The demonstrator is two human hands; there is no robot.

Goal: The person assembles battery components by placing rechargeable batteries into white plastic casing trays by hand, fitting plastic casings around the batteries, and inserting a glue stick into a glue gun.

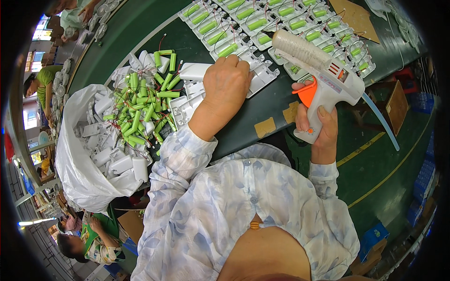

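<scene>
Fingers of the left hand (226,86) curl over a white cover (193,71); whether they grip it, I cannot tell. Right of them, the right hand (327,122) clasps a glue gun (335,80); green cells (136,101) lie heaped leftward.

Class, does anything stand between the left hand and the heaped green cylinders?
Yes: white plastic casing parts lie between the left hand and the green cylinders, just left of the hand. The glue gun in the right hand is off to the right, outside that gap.
</scene>
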